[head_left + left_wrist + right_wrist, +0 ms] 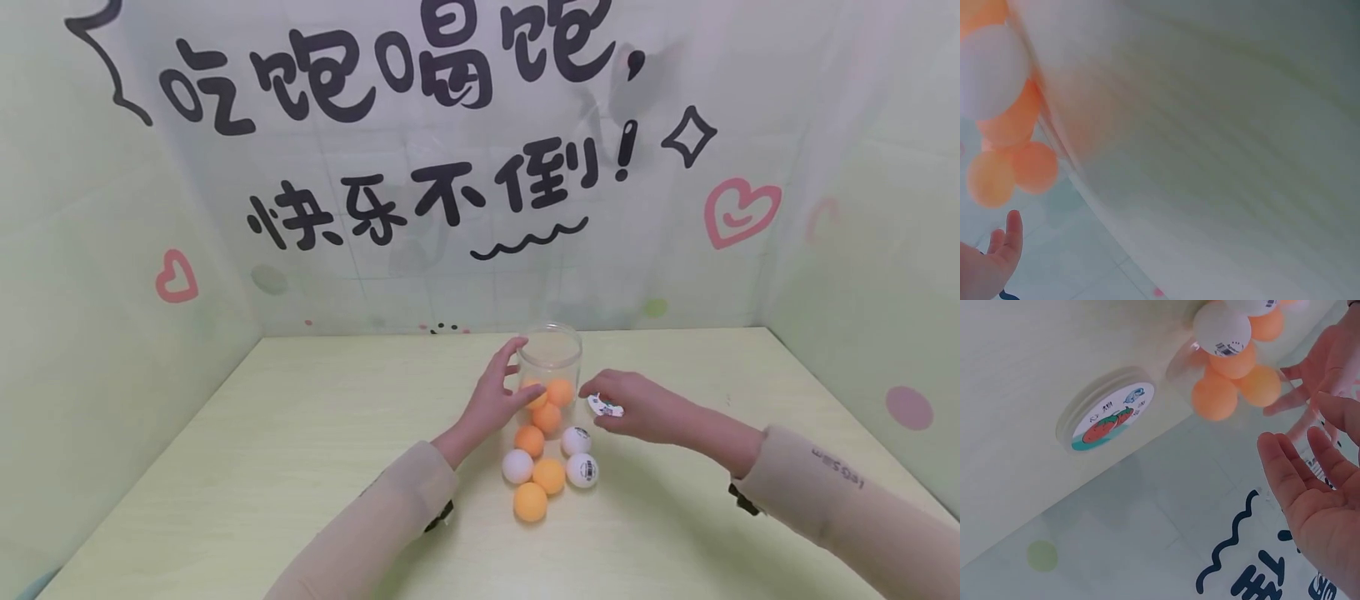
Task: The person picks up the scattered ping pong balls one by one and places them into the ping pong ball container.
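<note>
A clear jar stands on the table with three orange balls low inside it. My left hand holds the jar from the left, thumb across its front and fingers along its side and rim. To the jar's right is my right hand, fingers relaxed, with nothing held in the right wrist view. The round lid, printed with a red fruit, lies on the table apart from that hand. From the head view it shows partly behind the right fingers. White balls and orange balls lie before the jar.
The pale table ends at a printed cloth backdrop behind the jar. Cloth walls rise on both sides. Beige sleeves cover both forearms, and the loose balls lie between them.
</note>
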Demonstrator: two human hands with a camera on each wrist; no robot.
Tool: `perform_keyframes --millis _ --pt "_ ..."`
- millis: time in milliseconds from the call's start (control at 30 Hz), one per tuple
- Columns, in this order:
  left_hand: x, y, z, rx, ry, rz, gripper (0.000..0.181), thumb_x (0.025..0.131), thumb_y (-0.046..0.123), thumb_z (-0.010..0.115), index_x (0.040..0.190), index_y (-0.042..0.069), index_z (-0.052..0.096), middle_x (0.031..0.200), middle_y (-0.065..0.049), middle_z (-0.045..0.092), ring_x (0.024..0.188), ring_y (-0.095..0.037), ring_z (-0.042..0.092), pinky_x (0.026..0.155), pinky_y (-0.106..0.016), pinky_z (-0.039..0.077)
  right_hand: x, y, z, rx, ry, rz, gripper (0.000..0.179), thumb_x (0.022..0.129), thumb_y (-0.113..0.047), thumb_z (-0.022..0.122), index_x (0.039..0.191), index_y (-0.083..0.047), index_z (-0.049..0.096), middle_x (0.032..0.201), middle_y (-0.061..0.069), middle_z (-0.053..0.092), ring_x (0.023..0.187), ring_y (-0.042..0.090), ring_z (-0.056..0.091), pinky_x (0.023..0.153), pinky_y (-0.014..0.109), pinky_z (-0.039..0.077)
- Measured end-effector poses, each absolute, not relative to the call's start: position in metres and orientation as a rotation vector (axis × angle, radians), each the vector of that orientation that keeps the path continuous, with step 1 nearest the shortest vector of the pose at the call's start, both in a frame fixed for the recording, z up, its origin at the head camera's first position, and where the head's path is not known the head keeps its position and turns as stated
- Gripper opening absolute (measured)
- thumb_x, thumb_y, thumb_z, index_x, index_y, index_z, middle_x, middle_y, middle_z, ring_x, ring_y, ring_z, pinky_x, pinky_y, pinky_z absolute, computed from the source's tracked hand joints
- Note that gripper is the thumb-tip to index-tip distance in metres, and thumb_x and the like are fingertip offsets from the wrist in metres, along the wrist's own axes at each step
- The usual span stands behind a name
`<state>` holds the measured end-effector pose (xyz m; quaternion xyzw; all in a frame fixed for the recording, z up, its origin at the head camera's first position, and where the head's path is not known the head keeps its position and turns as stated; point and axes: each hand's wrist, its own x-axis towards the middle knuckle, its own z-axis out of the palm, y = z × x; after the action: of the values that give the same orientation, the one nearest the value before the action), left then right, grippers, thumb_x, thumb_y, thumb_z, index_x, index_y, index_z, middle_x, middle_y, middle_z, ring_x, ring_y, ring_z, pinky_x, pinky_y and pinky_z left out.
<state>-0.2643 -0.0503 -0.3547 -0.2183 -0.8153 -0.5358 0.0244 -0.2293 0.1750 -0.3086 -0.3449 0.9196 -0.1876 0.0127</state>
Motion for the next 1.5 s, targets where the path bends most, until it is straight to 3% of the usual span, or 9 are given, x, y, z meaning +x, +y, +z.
perform_keyframes --millis 100,267,367,633,833,1300,1500 --pt "-0.261 -0.050 -0.351 -0.683 -2.521 -1.654 0.067 0.085 0.014 0.065 0.140 0.014 0.029 0.147 -0.013 0.027 0.121 -0.039 0.044 0.086 -0.051 0.044 -0.225 0.175 -0.318 -1.115 2.842 -0.576 0.030 0.080 -0.006 0.067 0.108 0.001 0.060 0.101 0.011 0.061 0.088 0.027 0.059 0.075 0.033 0.051" --pt "-0.276 -0.051 -0.370 -0.652 -2.546 -1.646 0.070 0.084 0.028 0.067 0.141 0.027 0.027 0.148 -0.002 0.025 0.123 -0.031 0.043 0.090 -0.048 0.043 -0.220 0.173 -0.334 -1.178 2.827 -0.544 0.029 0.078 -0.007 0.069 0.105 0.000 0.060 0.098 0.008 0.061 0.087 0.024 0.058 0.073 0.030 0.050" --pt "-0.276 -0.051 -0.370 -0.633 -2.561 -1.640 0.070 0.083 0.030 0.067 0.141 0.028 0.027 0.148 0.000 0.026 0.123 -0.029 0.043 0.090 -0.047 0.044 -0.217 0.171 -0.342 -1.144 2.800 -0.559 0.030 0.078 -0.010 0.069 0.106 -0.001 0.060 0.100 0.006 0.060 0.089 0.021 0.057 0.074 0.029 0.050" --pt "-0.275 -0.051 -0.369 -0.623 -2.568 -1.638 0.071 0.083 0.030 0.067 0.141 0.028 0.027 0.148 0.000 0.025 0.123 -0.028 0.043 0.090 -0.045 0.044 -0.213 0.165 -0.355 -1.130 2.754 -0.586 0.025 0.078 -0.011 0.070 0.101 -0.006 0.062 0.088 -0.002 0.052 0.072 0.009 0.051 0.062 0.020 0.045" --pt "-0.276 -0.050 -0.369 -0.617 -2.573 -1.640 0.072 0.083 0.030 0.067 0.142 0.026 0.026 0.148 0.001 0.025 0.123 -0.028 0.042 0.090 -0.045 0.044 -0.209 0.163 -0.361 -1.204 2.779 -0.519 0.024 0.076 -0.011 0.071 0.098 -0.007 0.063 0.086 -0.003 0.052 0.067 0.004 0.045 0.060 0.018 0.044" --pt "-0.275 -0.050 -0.366 -0.616 -2.569 -1.640 0.071 0.083 0.030 0.067 0.141 0.026 0.027 0.148 -0.001 0.026 0.123 -0.029 0.043 0.090 -0.048 0.043 -0.201 0.157 -0.363 -1.135 2.706 -0.473 0.031 0.074 -0.012 0.074 0.102 -0.008 0.061 0.098 0.002 0.055 0.077 0.007 0.050 0.068 0.023 0.047" --pt "-0.276 -0.050 -0.367 -0.624 -2.572 -1.634 0.070 0.083 0.031 0.066 0.141 0.029 0.027 0.148 0.000 0.026 0.123 -0.028 0.043 0.090 -0.046 0.043 -0.198 0.157 -0.363 -1.108 2.679 -0.489 0.030 0.073 -0.010 0.073 0.100 -0.010 0.061 0.094 0.000 0.053 0.074 0.008 0.048 0.067 0.022 0.045"
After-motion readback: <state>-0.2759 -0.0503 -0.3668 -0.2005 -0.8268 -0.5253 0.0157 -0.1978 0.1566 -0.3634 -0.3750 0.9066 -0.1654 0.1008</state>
